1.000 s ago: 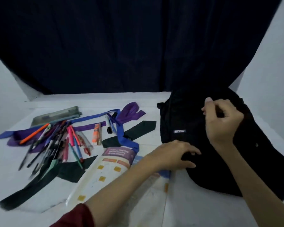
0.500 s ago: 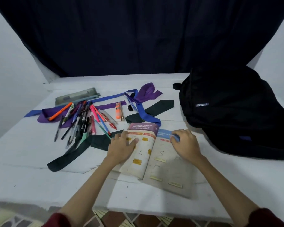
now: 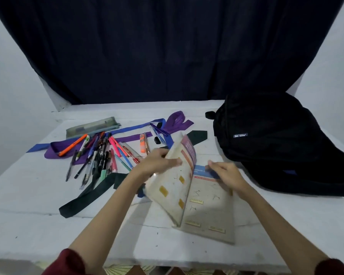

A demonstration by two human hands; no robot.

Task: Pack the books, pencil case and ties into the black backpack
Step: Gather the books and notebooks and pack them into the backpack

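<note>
An open book (image 3: 204, 205) lies on the white table in front of me. My left hand (image 3: 157, 163) grips its left half by the outer edge and holds it tilted up towards the spine. My right hand (image 3: 226, 175) rests with curled fingers on the top of the right-hand page. The black backpack (image 3: 282, 141) lies on its side at the right. A grey pencil case (image 3: 91, 127) sits at the back left. Blue (image 3: 135, 128), purple (image 3: 177, 122) and dark green (image 3: 93, 193) ties trail across the table.
Several loose pens and markers (image 3: 99, 155) are heaped left of the book, over the ties. An orange highlighter (image 3: 142, 145) lies beside them. A dark curtain (image 3: 167, 46) hangs behind the table. The table's front edge (image 3: 167, 264) is close to me.
Both hands left the backpack and came down onto the open book. My left hand has since lifted the left half up from flat.
</note>
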